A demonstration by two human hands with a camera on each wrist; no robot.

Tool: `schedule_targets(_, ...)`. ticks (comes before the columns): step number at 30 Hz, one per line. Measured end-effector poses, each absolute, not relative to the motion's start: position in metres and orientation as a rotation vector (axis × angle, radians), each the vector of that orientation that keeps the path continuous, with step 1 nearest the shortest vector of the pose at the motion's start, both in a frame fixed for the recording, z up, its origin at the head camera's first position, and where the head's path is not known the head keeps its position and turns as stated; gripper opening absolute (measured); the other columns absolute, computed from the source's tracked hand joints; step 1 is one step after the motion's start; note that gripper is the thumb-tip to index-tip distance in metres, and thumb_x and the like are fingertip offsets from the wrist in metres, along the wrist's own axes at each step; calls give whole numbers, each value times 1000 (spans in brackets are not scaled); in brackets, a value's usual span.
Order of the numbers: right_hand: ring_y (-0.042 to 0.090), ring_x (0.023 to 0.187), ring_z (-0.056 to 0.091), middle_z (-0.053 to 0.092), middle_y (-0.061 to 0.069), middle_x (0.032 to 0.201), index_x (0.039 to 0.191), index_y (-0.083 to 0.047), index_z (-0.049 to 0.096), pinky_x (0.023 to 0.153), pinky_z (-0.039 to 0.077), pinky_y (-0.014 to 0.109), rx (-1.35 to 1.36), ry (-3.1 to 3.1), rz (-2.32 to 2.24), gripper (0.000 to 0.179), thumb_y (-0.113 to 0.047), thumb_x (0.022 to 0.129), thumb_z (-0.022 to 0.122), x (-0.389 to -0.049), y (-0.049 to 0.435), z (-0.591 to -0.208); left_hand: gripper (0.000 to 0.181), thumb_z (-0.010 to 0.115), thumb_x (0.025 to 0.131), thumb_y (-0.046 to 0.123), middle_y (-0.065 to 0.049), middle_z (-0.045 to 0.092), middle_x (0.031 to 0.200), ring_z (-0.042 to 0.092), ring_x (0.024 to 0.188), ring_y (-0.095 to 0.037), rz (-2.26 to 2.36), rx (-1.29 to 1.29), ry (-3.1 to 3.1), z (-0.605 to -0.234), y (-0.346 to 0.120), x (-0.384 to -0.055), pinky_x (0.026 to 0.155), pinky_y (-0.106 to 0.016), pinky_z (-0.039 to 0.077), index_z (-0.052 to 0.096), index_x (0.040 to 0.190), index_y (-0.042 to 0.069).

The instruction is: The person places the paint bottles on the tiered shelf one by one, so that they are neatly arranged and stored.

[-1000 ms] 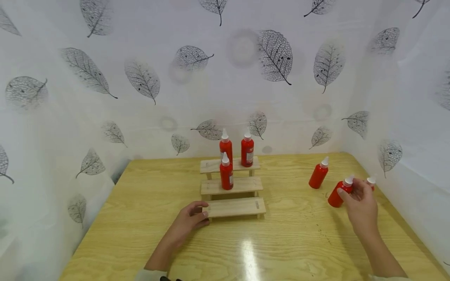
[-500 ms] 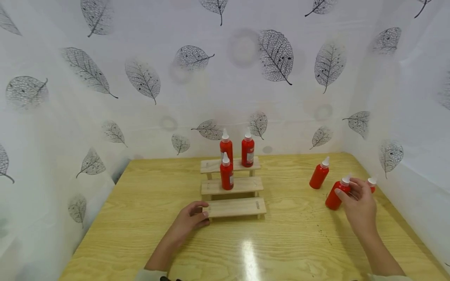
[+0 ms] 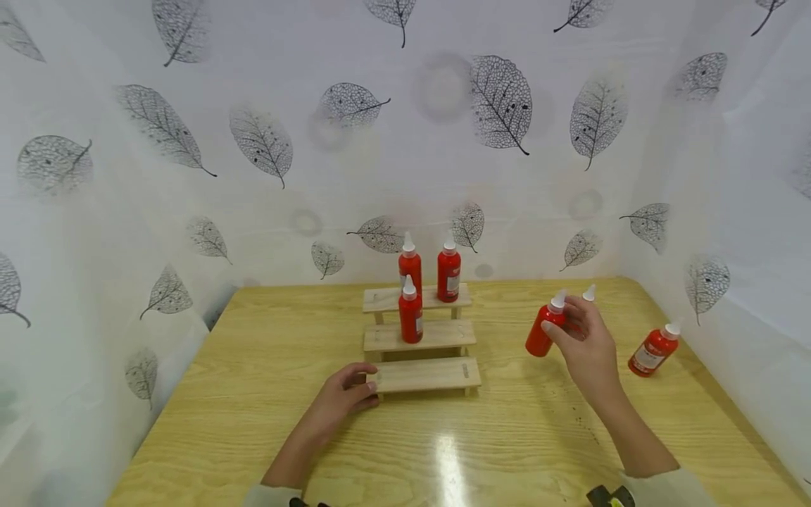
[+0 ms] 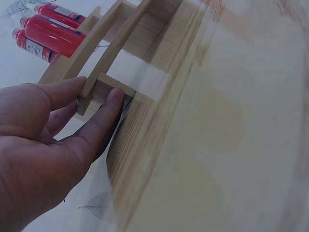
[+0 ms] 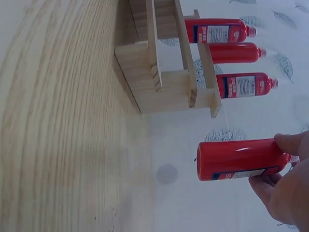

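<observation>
My right hand (image 3: 591, 348) grips a red squeeze bottle (image 3: 542, 332) with a white pointed cap near its top. That bottle leans and hangs above the table; its base is in plain sight in the right wrist view. At the left end of a three-step wooden stand (image 3: 421, 377), my left hand (image 3: 342, 394) pinches the lowest step. Two red bottles stand on the top step, one on the left (image 3: 410, 264) and one on the right (image 3: 449, 276). Another bottle (image 3: 410, 318) is upright on the middle step, left of its centre. The lowest step carries no bottle.
A red bottle (image 3: 654, 351) stands on the table at the right. Behind my right hand another bottle is mostly hidden, only its white cap (image 3: 589, 293) clearly showing. The wooden tabletop (image 3: 266, 338) meets a leaf-patterned curtain (image 3: 355, 176) at the back and sides.
My right hand has lifted the bottle off the right part of the table and carried it left and slightly back. The left hand keeps its hold on the stand.
</observation>
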State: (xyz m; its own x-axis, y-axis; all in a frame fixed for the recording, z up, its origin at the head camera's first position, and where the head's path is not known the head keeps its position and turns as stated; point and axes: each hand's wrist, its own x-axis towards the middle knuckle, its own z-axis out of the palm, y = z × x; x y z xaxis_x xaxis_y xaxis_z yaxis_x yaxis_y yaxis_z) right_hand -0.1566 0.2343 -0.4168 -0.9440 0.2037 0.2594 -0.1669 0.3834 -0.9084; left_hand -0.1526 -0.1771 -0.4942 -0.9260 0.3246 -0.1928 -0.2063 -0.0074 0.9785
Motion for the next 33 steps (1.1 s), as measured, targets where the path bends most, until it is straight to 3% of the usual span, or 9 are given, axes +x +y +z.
schedule_targets(10,30,128,55,55,14,137,145,-8,45,98,49,7,168,-2252,1782,56,-17,96,71,-176,174,-401,45,64,100,13,-12,47,113,64,105,-24,1990,130,1900,-494,-177,-153,98,-39,60,48,139,-3)
schedule_targets(14,31,128,56,56,13,137,144,-9,46,101,51,14,232,-2254,1826,55,-17,96,72,-185,152,-400,46,64,100,14,-13,47,114,64,105,-24,1984,134,1906,-493,-177,-152,98,-39,60,47,139,-3)
schedule_targets(22,32,126,58,58,14,135,140,-10,50,112,50,42,345,-2246,1853,52,-15,94,73,-198,123,-406,46,65,100,15,-12,47,114,63,105,-24,1982,139,1894,-494,-178,-153,99,-39,60,48,139,-2)
schedule_targets(33,33,125,58,59,15,134,139,-11,52,114,48,47,364,-2270,1797,49,-10,95,71,-203,117,-406,46,64,100,16,-15,49,117,64,105,-25,1969,141,1909,-494,-179,-153,99,-39,60,47,139,-2)
